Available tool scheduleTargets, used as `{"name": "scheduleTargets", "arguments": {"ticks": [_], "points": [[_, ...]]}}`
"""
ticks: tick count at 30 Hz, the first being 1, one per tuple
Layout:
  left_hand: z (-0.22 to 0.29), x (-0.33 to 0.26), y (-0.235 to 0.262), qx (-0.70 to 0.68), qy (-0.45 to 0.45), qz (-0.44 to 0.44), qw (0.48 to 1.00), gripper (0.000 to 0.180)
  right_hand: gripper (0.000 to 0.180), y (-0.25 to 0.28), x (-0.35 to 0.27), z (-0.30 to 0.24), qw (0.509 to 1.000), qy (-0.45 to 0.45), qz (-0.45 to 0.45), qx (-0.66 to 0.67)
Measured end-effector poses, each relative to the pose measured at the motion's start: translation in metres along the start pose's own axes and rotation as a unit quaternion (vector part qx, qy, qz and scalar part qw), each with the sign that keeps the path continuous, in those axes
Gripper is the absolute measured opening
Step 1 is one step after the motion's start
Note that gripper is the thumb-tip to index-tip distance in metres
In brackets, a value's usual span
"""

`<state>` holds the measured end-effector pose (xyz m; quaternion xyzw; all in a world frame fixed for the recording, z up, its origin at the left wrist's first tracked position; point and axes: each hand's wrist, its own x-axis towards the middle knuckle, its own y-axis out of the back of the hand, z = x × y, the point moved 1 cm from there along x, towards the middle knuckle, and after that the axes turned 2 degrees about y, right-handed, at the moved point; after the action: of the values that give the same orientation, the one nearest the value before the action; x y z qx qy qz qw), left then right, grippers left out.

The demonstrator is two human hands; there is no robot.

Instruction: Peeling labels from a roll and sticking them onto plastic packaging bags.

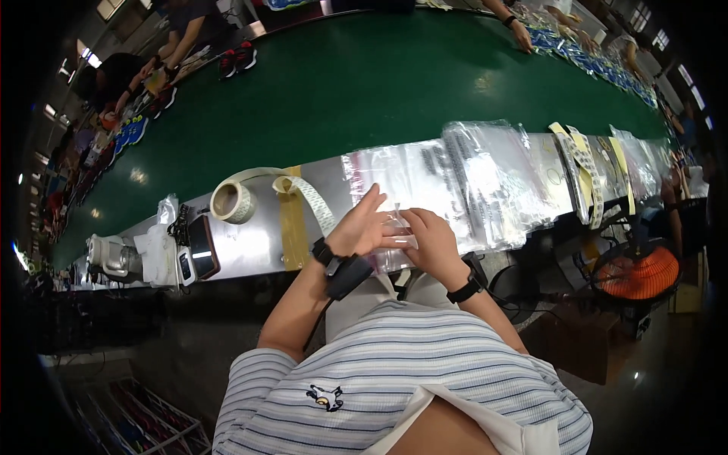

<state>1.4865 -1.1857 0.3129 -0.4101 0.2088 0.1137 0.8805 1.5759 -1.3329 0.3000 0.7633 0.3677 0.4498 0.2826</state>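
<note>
My left hand (359,227) is over the near edge of the metal table, its fingers stretched out and apart. Facing it is my right hand (435,241), with its fingers bent together at the edge of a small piece of clear plastic (399,226). That plastic spans the gap between both hands, and the left fingers touch it. Flat clear plastic bags (409,176) lie beneath and beyond the hands. A thicker stack of clear bags (493,182) is just right of them. Left of my left hand, a roll of white labels (233,203) trails its strip toward my wrist.
Beyond the table runs a green conveyor belt (318,91), with shoes (237,59) and other people's hands along its far side. A phone (203,246) and a white device (114,256) lie left. Label strips (580,171) lie right, above an orange fan (635,271).
</note>
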Motion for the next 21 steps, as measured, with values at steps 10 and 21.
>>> {"name": "scheduleTargets", "arguments": {"ticks": [10, 21], "points": [[-0.001, -0.002, 0.026, 0.017, -0.022, 0.015, 0.999, 0.065, 0.023, 0.007, 0.005, -0.015, 0.995, -0.020, -0.002, 0.099], [0.001, 0.049, 0.040, 0.130, 0.059, 0.055, 0.988, 0.016, 0.017, -0.017, -0.006, -0.036, 0.997, 0.035, 0.033, 0.066]]}}
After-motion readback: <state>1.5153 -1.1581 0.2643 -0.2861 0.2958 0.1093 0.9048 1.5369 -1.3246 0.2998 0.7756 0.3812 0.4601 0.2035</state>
